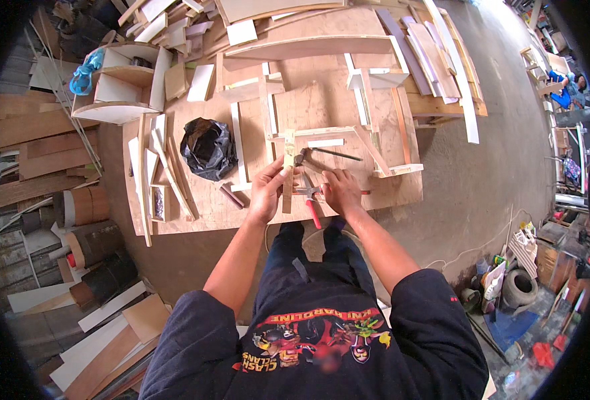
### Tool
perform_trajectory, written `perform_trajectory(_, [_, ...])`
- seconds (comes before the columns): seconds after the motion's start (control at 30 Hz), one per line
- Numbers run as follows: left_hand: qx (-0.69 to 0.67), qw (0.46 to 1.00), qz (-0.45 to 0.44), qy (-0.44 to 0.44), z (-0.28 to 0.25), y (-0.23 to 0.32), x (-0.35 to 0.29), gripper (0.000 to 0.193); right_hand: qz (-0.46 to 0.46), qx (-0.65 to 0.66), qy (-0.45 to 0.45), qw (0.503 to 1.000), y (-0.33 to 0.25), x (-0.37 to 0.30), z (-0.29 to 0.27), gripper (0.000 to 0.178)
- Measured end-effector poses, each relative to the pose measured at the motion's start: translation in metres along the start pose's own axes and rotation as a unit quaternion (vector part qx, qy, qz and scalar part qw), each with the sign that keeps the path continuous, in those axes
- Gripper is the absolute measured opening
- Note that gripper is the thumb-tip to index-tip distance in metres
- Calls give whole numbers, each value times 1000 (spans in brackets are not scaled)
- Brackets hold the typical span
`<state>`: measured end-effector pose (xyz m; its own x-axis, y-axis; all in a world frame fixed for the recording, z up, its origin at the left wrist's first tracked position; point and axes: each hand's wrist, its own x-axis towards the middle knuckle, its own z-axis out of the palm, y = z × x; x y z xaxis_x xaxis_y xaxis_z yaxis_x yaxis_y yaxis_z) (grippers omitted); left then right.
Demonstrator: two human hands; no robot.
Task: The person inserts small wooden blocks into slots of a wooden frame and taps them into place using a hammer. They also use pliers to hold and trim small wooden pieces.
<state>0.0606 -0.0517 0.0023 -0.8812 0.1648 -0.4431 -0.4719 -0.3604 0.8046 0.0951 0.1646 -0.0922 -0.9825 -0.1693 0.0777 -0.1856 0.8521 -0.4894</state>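
My left hand (267,191) is closed around an upright wooden strip (287,195) at the front of the worktable, where it meets a light wooden frame (328,131). My right hand (341,193) is low over the tabletop with its fingers curled; what they hold, if anything, is hidden. Between the hands lie red-handled pliers (313,211), their handles spread apart. Beyond my right hand a hammer (338,154) with a dark handle rests with its head beside the strip.
An open black plastic bag (208,150) and loose wood strips (168,170) are on the left of the worktable (195,228). A small shelf unit (125,83) with a blue bundle stands farther back. Long boards (435,57) lie at the far right; a cable (471,252) crosses the floor.
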Motion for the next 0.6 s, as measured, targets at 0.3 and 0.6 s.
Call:
perform_trajectory(0.3, [25,997,-9,71,-17,-10,5,33,-21,-57,-105,993,12,-25,-15,55])
perform_trajectory(0.6, [-5,996,-21,88,-5,-6,2,25,-50,-132,-127,982,14,-28,-3,81])
